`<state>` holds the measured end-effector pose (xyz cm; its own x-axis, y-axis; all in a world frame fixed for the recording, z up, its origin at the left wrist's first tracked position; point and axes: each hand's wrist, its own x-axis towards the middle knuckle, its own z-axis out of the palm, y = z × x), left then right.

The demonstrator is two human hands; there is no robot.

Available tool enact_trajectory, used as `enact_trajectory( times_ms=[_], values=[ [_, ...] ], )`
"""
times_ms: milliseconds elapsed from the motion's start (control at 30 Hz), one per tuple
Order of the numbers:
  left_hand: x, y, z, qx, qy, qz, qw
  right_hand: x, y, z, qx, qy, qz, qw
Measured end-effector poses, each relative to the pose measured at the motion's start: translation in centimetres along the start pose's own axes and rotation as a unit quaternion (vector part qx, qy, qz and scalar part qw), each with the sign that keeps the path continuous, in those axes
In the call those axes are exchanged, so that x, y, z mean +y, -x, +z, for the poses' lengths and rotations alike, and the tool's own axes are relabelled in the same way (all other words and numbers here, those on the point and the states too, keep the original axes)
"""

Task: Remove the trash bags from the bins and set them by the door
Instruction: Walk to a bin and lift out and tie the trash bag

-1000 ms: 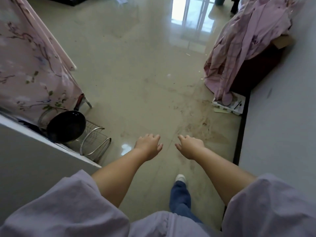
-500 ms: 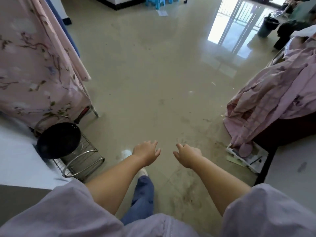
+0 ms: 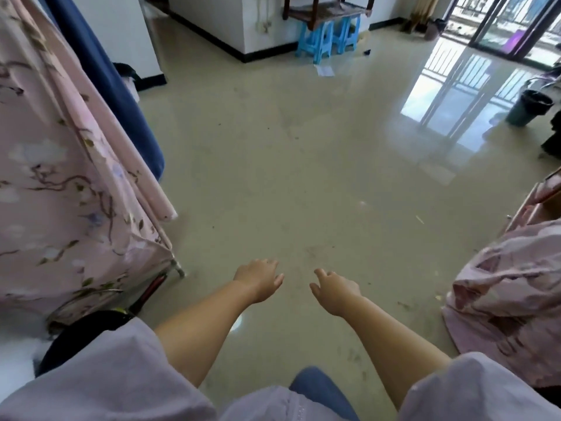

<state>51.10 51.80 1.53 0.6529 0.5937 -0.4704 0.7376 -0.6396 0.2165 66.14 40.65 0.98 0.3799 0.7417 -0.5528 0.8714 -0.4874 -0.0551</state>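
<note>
Fingers loose and slightly curled on both sides, nothing in either grasp: the left hand (image 3: 260, 279) and right hand (image 3: 334, 290) hang side by side over the glossy floor (image 3: 288, 183), palms down, a gap between them. Out past the hands, well beyond the right hand and off to its right, a dark bin (image 3: 529, 107) stands on the floor near the glass door (image 3: 498, 22), a dark liner showing at its rim. Left of the hands hangs a floral curtain (image 3: 60, 177).
</note>
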Motion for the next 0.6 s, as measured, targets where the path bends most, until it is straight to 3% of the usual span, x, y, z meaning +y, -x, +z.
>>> enact_trajectory(
  times_ms=[267, 600],
  values=[
    [-7.3, -16.8, -8.4, 0.017, 0.020, -0.066, 0.997, -1.4, -19.1, -12.0, 0.002, 0.041, -0.057, 0.998],
    [-16.0, -33.2, -20.7, 0.047, 0.145, -0.196, 0.969, -7.1, -42.3, -28.8, -0.026, 0.109, -0.157, 0.981]
  ],
)
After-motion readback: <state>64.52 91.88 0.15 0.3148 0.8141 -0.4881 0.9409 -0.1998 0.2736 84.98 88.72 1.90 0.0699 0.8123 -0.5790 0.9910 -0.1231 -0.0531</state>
